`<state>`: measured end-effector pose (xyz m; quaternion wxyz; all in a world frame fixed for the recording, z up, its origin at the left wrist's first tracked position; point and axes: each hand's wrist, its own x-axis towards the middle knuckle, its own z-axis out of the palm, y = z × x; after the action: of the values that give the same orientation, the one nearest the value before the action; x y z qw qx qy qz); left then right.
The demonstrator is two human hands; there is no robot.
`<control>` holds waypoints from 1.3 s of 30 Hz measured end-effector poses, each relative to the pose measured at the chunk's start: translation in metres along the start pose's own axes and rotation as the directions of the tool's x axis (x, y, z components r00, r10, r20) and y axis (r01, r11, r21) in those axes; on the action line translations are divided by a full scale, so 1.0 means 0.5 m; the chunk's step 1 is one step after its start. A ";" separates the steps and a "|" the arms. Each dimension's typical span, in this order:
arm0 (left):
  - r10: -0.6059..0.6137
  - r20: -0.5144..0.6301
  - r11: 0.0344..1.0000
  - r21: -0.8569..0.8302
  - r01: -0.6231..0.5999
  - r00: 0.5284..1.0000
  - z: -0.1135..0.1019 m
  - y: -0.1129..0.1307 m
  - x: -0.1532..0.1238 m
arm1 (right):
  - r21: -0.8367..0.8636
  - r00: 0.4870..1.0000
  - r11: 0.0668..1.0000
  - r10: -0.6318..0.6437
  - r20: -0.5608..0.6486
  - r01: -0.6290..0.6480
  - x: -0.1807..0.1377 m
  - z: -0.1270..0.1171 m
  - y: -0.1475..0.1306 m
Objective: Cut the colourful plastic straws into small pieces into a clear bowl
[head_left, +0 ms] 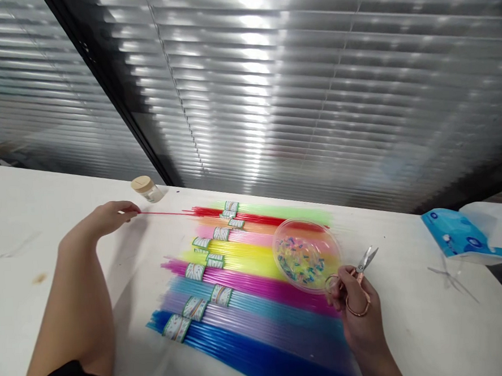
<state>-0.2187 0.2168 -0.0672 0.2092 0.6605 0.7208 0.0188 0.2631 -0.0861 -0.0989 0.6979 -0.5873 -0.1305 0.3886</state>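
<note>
My left hand pinches the end of a thin red plastic straw, which sticks out leftward from a bundle of red straws. In my right hand is a pair of scissors with copper-coloured handles, blades apart and pointing up and away. Just left of it, a clear round bowl with small cut coloured pieces inside rests on the straws. Bundles of straws in several colours, from green to dark blue, lie side by side, banded with printed paper labels.
A clear jar with a wooden lid stands beyond my left hand. At the right are a blue and white tissue packet and some thin clear strips. Metal blinds rise behind the white table.
</note>
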 end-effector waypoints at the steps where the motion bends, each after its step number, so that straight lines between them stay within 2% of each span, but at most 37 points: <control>1: -0.010 0.015 0.997 -0.075 0.012 1.000 -0.002 -0.009 -0.004 | 0.001 1.000 1.000 -0.002 -0.001 0.002 0.000 0.001 0.001; 5: -0.089 0.023 0.942 -0.322 0.091 0.996 -0.007 -0.035 -0.019 | -0.004 1.000 1.000 -0.003 0.004 0.003 0.000 0.001 0.003; 11: -0.212 0.003 0.830 -0.528 0.181 0.977 -0.009 -0.052 -0.028 | -0.007 1.000 1.000 0.001 -0.005 -0.001 0.003 -0.004 0.010; 14: -0.262 0.007 0.743 -0.637 0.206 0.965 -0.008 -0.051 -0.031 | -0.013 1.000 1.000 -0.002 0.005 0.002 0.004 -0.004 0.010; 19: -0.322 -0.017 0.557 -0.812 0.175 0.946 -0.004 -0.041 -0.029 | -0.018 1.000 1.000 -0.008 0.004 0.008 0.000 0.000 0.007; 24: -0.379 -0.069 0.459 -0.880 0.123 0.923 0.000 -0.026 -0.024 | -0.016 1.000 1.000 0.006 0.001 -0.006 -0.001 0.000 0.008; 30: -0.484 -0.066 0.369 -0.920 0.135 0.873 -0.007 -0.009 -0.037 | -0.023 1.000 1.000 0.001 0.007 -0.001 -0.001 -0.003 0.008; 39: -0.632 -0.113 0.279 -0.956 0.090 0.767 -0.027 0.004 -0.047 | -0.045 1.000 0.999 -0.012 0.009 0.012 -0.002 0.002 0.008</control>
<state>-0.2206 0.1981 -0.0477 0.3508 0.2118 0.7464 0.5244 0.2602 -0.0859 -0.1021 0.6861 -0.6004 -0.1461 0.3840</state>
